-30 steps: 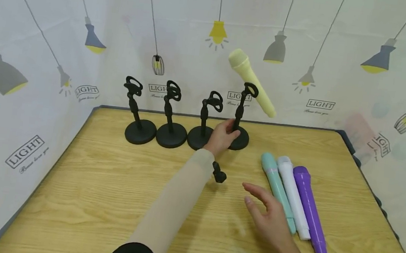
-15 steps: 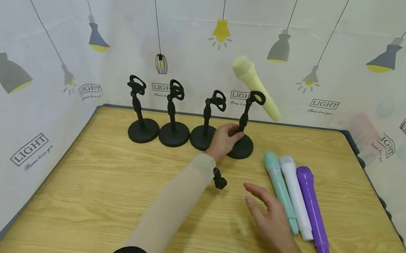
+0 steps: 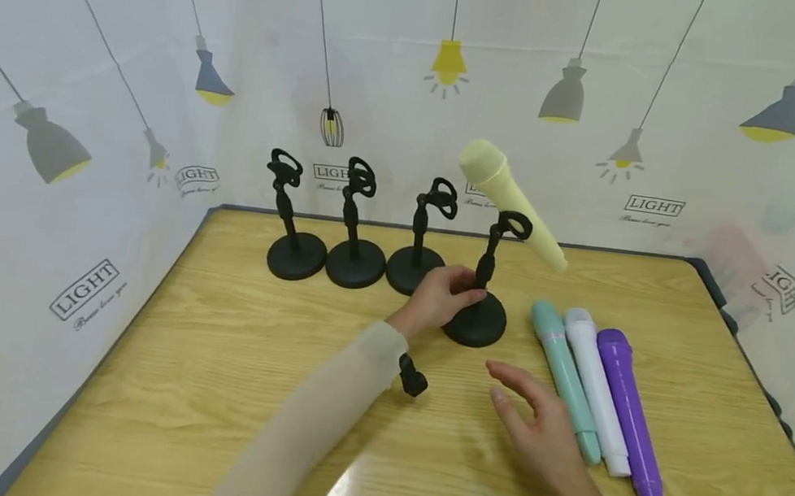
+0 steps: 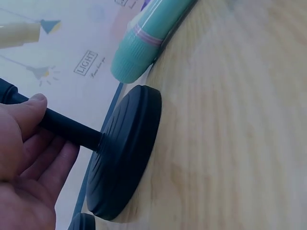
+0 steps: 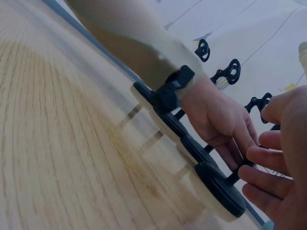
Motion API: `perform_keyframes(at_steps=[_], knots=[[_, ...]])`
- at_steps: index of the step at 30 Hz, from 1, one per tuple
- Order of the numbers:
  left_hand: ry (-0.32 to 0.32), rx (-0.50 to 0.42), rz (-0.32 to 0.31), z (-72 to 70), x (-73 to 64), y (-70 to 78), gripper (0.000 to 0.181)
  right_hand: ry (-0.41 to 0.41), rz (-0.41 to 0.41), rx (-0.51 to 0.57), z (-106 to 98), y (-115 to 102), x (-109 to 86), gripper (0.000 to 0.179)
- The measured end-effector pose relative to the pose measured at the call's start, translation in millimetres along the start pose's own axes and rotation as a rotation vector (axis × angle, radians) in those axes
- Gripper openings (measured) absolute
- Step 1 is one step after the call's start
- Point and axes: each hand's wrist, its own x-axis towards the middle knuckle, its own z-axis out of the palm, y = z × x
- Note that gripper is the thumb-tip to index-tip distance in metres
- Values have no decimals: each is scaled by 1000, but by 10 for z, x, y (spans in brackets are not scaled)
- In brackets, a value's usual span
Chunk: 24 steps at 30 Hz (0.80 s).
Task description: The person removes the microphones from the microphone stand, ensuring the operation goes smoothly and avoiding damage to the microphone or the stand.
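My left hand [image 3: 438, 302] grips the pole of a black desktop microphone stand [image 3: 479, 323], just above its round base. A pale yellow microphone [image 3: 520, 206] sits tilted in that stand's clip, its head pointing up and left. Up close in the left wrist view, thumb and fingers [image 4: 57, 163] wrap the pole; whether the base [image 4: 127, 153] touches the table I cannot tell. My right hand [image 3: 543, 441] holds nothing, fingers loosely bent, beside a teal microphone [image 3: 565, 382]. A white microphone [image 3: 596, 389] and a purple microphone [image 3: 632, 418] lie alongside the teal one.
Three more black stands, the left one [image 3: 297, 256], the middle one [image 3: 356, 263] and the right one [image 3: 415, 270], stand in a row with vacant clips near the table's back edge. Behind the wooden table [image 3: 219, 391] hangs a lamp-printed white backdrop [image 3: 396, 2].
My left hand has drawn the stand with the yellow microphone forward, away from the back edge and out of the row. My right hand has barely moved. The head view has shifted slightly.
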Motion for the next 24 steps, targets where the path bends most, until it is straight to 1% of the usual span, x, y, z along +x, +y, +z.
perform_keyframes(at_steps=[2, 6, 12, 15, 18, 20, 24], knots=[[-10, -4, 1, -35, -79, -12, 28, -2, -5, 7, 2, -2, 1, 31], [-44, -27, 23, -112, -265, -15, 24, 4, -18, 12, -10, -17, 0, 31], [-97, -73, 47, -204, -556, -14, 27, 74, -84, 51, -60, -84, 1, 35], [-116, -89, 45, -240, -697, -21, 30, 108, -129, 76, -92, -111, 9, 38], [-127, -107, 38, -281, -834, -28, 30, 118, -152, 90, -139, -106, 13, 38], [-130, -119, 31, -310, -918, -29, 28, 113, -136, 106, -181, -85, 14, 37], [-142, -143, 29, -353, -1054, -37, 25, 84, -51, 145, -289, -46, 27, 33]])
